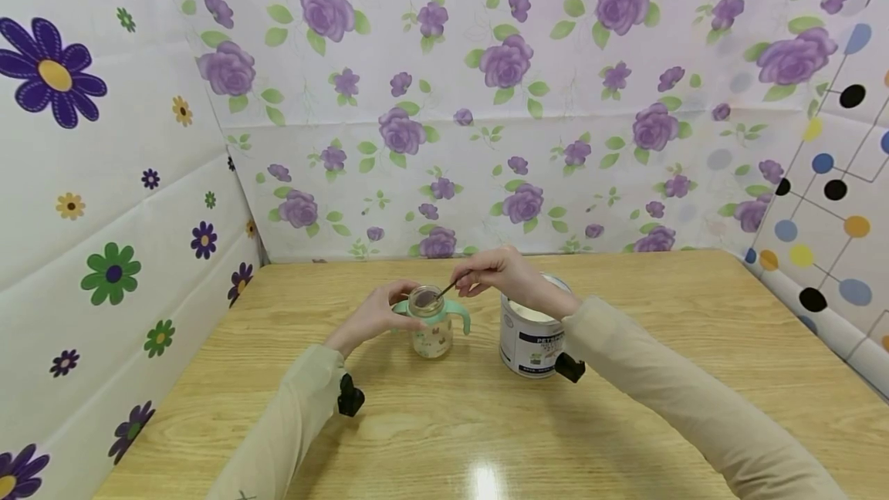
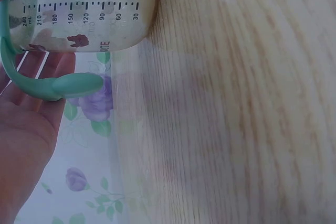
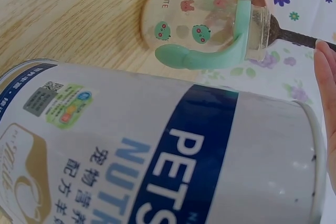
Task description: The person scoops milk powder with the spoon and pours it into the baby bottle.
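A clear baby bottle [image 1: 432, 342] with mint-green handles stands upright and uncapped on the table. My left hand [image 1: 377, 312] holds it near the neck, with fingers behind it and thumb across the front. Printed animals and a millilitre scale show on the bottle [image 2: 89, 14] in the left wrist view. In my right hand [image 1: 501, 275] is a thin dark spoon [image 1: 447, 290], pinched by its handle and slanting down to the bottle's mouth. The right wrist view shows the dark spoon [image 3: 296, 37] with its bowl at the opening. The bowl's contents are hidden.
A white and blue tin [image 1: 517, 346] labelled PETS stands open on the wooden table [image 1: 430, 430], right of the bottle and under my right forearm. Pale powder [image 1: 531, 313] shows inside it. Flower-patterned sheets [image 1: 444, 83] hang behind the table; patterned sheets also flank both sides.
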`<state>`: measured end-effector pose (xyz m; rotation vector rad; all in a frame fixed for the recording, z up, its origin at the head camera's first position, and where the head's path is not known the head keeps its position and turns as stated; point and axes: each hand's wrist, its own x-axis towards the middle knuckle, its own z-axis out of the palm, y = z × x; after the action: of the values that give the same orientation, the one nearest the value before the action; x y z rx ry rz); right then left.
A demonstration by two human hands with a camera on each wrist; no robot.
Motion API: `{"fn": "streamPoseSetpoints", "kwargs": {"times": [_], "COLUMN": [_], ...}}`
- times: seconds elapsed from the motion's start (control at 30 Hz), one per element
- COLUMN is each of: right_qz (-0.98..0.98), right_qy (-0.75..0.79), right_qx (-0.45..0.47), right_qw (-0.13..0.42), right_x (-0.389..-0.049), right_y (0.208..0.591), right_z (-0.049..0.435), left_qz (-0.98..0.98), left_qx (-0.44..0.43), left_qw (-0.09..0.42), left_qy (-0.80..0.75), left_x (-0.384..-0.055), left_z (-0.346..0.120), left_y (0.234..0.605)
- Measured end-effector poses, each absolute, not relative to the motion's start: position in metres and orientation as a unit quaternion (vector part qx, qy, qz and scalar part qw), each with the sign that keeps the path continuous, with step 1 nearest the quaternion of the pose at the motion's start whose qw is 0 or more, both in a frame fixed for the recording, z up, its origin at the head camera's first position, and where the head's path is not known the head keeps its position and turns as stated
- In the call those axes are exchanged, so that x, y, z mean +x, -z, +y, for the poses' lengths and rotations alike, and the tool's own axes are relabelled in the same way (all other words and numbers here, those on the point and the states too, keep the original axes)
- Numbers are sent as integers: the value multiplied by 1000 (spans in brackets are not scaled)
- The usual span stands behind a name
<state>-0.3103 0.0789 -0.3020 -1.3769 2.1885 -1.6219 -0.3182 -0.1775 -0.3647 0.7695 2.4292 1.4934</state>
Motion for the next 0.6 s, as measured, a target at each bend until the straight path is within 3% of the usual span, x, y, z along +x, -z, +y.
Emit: {"fn": "streamPoseSetpoints", "kwargs": {"times": [0.6], "right_qz": [715], "right_qy": [528], "right_qx": [-458], "right_qw": [29], "right_x": [-329], "right_y": [321], "right_z": [77], "left_qz": [821], "left_qx": [257], "left_qw": [94], "left_qy": [-501], "left_x": [-319], "left_z": [-178], "left_y": [365]}}
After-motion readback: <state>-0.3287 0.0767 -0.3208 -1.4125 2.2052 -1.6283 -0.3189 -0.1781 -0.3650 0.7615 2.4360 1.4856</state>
